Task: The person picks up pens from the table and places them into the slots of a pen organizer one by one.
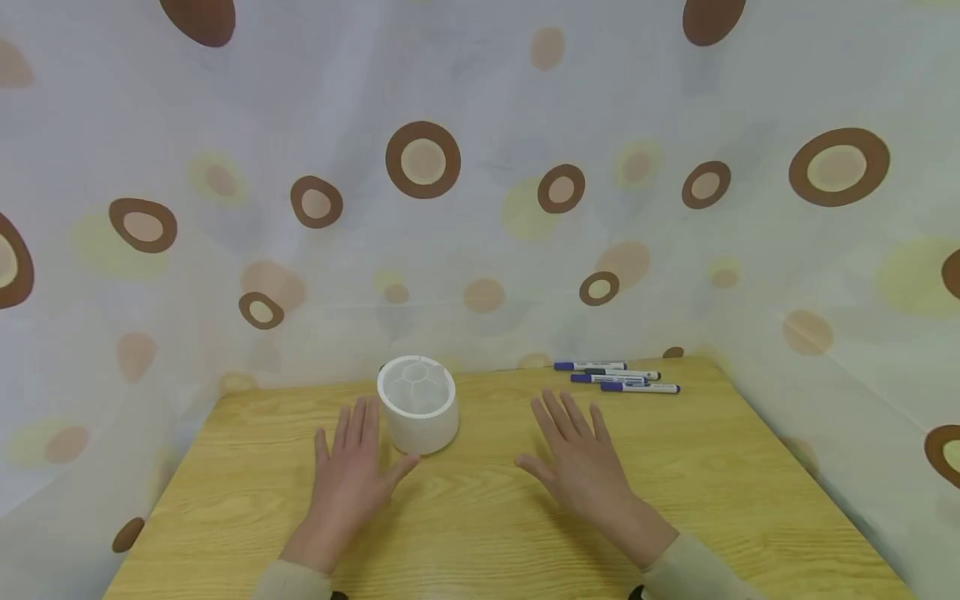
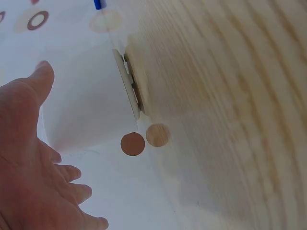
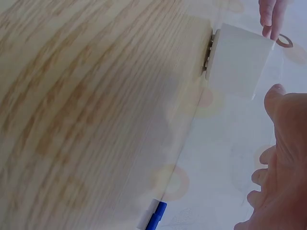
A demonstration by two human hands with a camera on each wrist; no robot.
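A white round holder [image 1: 422, 427], its top divided into several compartments, stands upright on the wooden table. My left hand [image 1: 352, 475] hovers just left of it with the fingers straight and the thumb spread; the thumb passes in front of its base. In the left wrist view the holder [image 2: 86, 96] appears beyond this hand [image 2: 31, 158], and whether they touch I cannot tell. To the right, apart from the holder, my right hand [image 1: 588, 471] is held over the table with straight fingers, nothing in it. Nearest to its fingertips lie several whiteboard markers [image 1: 640, 388].
The wooden table [image 1: 480, 533] ends at the back and sides against a pale curtain [image 1: 480, 242] with brown and yellow spots. The markers lie close together near the back right edge, most with blue caps and one with a dark cap.
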